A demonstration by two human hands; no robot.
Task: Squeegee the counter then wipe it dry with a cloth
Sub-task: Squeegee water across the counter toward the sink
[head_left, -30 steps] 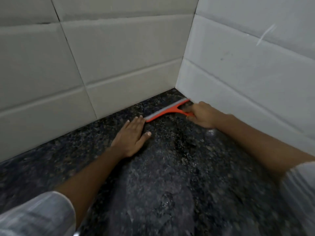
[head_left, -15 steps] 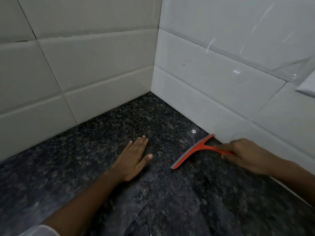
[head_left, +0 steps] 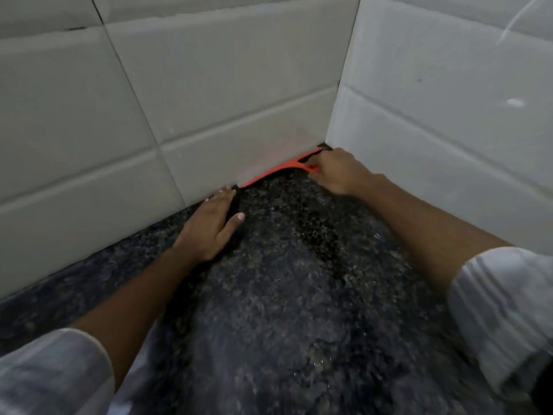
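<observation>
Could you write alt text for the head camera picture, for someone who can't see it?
A person's right hand holds an orange squeegee against the foot of a white tiled wall, in the corner of a dark speckled counter. The left hand rests flat on the counter beside the wall, near the blade's left end.

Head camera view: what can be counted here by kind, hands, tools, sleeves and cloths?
Hands: 2, the left hand flat on the counter, the right hand gripping the squeegee.
Tools: 1, an orange squeegee against the back wall.
Sleeves: 2, both pale.
Cloths: 0 in view.
Total: 5.
</observation>
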